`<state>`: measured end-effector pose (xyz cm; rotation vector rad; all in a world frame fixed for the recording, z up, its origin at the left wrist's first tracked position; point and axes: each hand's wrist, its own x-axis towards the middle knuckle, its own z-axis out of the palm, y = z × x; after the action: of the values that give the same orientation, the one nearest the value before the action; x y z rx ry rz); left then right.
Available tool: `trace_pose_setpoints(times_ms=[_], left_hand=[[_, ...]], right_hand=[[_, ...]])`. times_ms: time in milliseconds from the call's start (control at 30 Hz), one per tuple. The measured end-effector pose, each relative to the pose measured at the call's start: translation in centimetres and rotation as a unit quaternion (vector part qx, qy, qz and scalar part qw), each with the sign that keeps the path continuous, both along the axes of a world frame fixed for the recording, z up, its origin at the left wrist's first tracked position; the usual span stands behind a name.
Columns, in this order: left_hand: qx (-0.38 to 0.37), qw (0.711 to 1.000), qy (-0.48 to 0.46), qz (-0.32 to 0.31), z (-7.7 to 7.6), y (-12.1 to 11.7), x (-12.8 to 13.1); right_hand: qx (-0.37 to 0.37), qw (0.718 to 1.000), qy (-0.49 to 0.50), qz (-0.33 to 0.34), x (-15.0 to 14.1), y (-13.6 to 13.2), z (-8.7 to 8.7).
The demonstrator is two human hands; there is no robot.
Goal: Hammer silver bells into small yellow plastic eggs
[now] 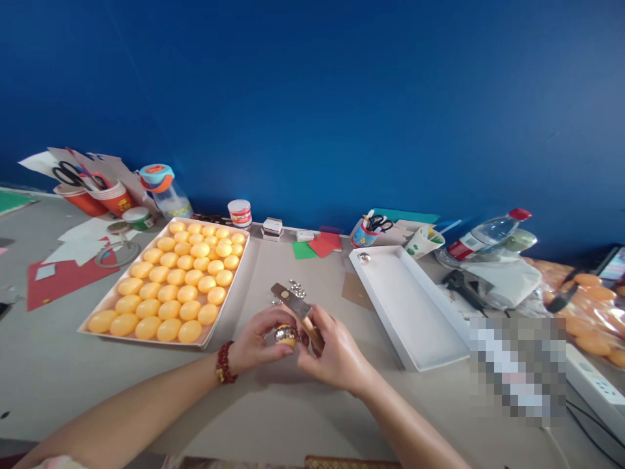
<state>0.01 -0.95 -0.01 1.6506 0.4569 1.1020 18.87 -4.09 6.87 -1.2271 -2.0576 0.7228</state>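
Observation:
My left hand (pixel 258 342) is closed around a small orange ball (pixel 286 336) with a shiny silver cap on top. My right hand (pixel 332 352) is closed on a flat tool with a wooden handle and metal blade (pixel 295 305), which points up and left above the ball. Both hands meet just above the beige table (pixel 293 404), near its front middle. A red bead bracelet (pixel 224 362) circles my left wrist. Several small silver pieces (pixel 295 288) lie on the table just behind the tool.
A white tray full of several orange balls (pixel 170 280) lies left. An empty long white tray (pixel 410 306) with one silver piece lies right. Cups, scissors, coloured paper, a bottle (pixel 488 234), a bag of orange balls (pixel 590 312) and a power strip (pixel 596 387) crowd the back and right.

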Motion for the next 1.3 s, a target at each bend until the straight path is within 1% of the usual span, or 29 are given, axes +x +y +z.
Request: trace_pose_setpoints(times_ms=[100, 167, 267, 333, 467, 567, 667, 767, 833, 933, 1000, 1067, 1133, 1200, 1300], left_hand=[[-0.038, 0.999, -0.026, 0.004, 0.1, 0.0, 0.0], [-0.091, 0.994, -0.056, 0.002, 0.2, 0.1, 0.1], [-0.19, 0.976, -0.103, -0.017, 0.2, 0.2, 0.2], [-0.236, 0.962, -0.132, -0.018, 0.1, 0.4, 0.4], [-0.293, 0.94, -0.173, -0.012, -0.2, 0.8, 0.3], [-0.326, 0.924, -0.2, -0.011, -0.2, 1.2, 0.1], [-0.343, 0.916, -0.21, -0.013, -0.1, 1.5, 0.1], [-0.347, 0.915, -0.205, 0.001, -0.2, 1.7, 0.3], [-0.339, 0.921, -0.191, 0.021, -0.5, 1.9, 0.4], [-0.299, 0.94, -0.157, 0.053, -1.0, 1.9, 0.3], [-0.278, 0.948, -0.137, 0.066, -1.1, 1.9, 0.2], [-0.276, 0.949, -0.132, 0.071, -0.8, 1.8, 0.2], [-0.289, 0.944, -0.143, 0.065, -0.3, 1.7, 0.1], [-0.311, 0.935, -0.162, 0.043, 0.1, 1.7, 0.1], [-0.332, 0.923, -0.193, 0.015, 0.3, 1.7, 0.1]], right_hand=[[-0.018, 0.999, 0.026, 0.005, 0.2, 0.1, 0.1], [-0.005, 0.999, 0.047, -0.004, 0.5, 0.3, 0.2], [0.016, 0.998, 0.062, -0.026, 0.9, 0.5, 0.2], [0.003, 0.998, 0.063, -0.029, 1.2, 0.7, 0.2], [-0.022, 0.999, 0.042, -0.011, 1.8, 0.9, 0.1], [-0.028, 0.999, 0.009, -0.022, 2.2, 1.0, 0.2], [-0.034, 0.999, -0.012, -0.033, 2.9, 0.7, 0.1], [-0.026, 0.998, -0.028, -0.039, 3.3, 0.5, -0.2], [-0.013, 0.998, -0.047, -0.034, 3.4, 0.3, -0.4], [0.011, 0.996, -0.085, -0.016, 3.2, 0.2, -0.7], [0.022, 0.994, -0.107, -0.008, 3.1, 0.1, -0.8], [0.023, 0.993, -0.114, -0.01, 3.2, 0.0, -0.9], [0.017, 0.994, -0.105, -0.021, 3.4, 0.0, -0.9], [0.006, 0.995, -0.093, -0.032, 3.6, 0.0, -0.9], [-0.001, 0.996, -0.087, -0.033, 3.7, 0.1, -0.9]])
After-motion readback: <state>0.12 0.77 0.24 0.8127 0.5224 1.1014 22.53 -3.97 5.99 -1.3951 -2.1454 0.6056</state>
